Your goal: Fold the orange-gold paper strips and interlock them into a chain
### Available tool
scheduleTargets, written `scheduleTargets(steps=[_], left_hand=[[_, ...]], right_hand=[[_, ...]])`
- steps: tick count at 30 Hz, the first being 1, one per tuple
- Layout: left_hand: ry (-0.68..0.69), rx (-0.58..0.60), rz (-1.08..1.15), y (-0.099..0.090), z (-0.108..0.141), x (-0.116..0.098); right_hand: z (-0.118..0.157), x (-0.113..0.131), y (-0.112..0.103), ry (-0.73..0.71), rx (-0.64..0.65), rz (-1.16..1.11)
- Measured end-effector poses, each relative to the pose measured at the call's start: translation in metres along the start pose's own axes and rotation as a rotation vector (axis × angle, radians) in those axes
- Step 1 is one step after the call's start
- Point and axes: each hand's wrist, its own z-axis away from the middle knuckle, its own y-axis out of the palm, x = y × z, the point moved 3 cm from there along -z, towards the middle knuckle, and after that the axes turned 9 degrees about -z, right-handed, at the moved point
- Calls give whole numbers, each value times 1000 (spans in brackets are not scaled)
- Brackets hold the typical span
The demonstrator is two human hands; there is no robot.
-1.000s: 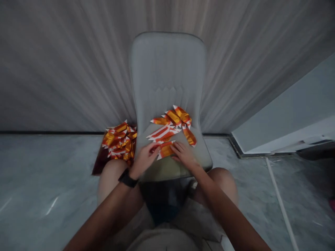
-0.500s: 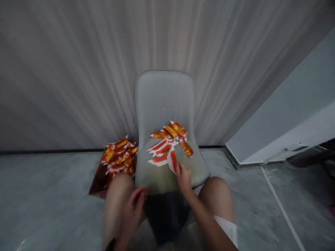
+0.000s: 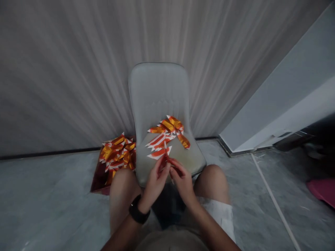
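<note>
Both hands are curled in and pinching at fingertip level, just in front of the seat of a pale grey chair [image 3: 157, 94]. The left hand [image 3: 156, 182] and right hand [image 3: 182, 181] are mostly closed, and between them they hold one narrow red strip [image 3: 165, 150], which sticks up at about 12 o'clock from the fingertips. Exactly how each finger grips it is hard to see.

Tip for this kind of shiny, thin stuff: keep the pinch light and right at the fingertips, because it looks like it would crease easily.

Count-wise, that's 1 strip in hand. About 7 loose pieces [image 3: 166, 134] lie on the seat at 12 o'clock, roughly 4 gold-orange and 3 red-and-white, though they overlap. At 10 o'clock there's 1 dark red box [image 3: 99, 183] with a gold-orange pile [image 3: 117, 155], too tangled to count. Also 1 pink item [image 3: 323, 191] at 3 o'clock and 1 white rod [image 3: 274, 202] at 4 o'clock.
</note>
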Motion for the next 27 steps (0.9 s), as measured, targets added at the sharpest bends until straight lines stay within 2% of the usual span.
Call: scheduleTargets(steps=[4, 9, 16, 21, 24, 27], left_hand=[[-86, 52, 126, 4, -16, 6], [-166, 43, 211, 2, -33, 16], [-196, 26, 218, -7, -46, 39], [-196, -50, 147, -9, -47, 58], [-169, -128, 96, -11, -47, 65], [-186, -134, 103, -13, -47, 68]], right_hand=[[-13, -17, -10, 57, -21, -92], [-25, -39, -14, 135, 7, -174], [-33, -49, -17, 158, 25, -164], [-28, -48, -17, 39, 42, 84], [-27, -49, -12, -102, 131, 335], [-29, -51, -4, -220, 207, 461]])
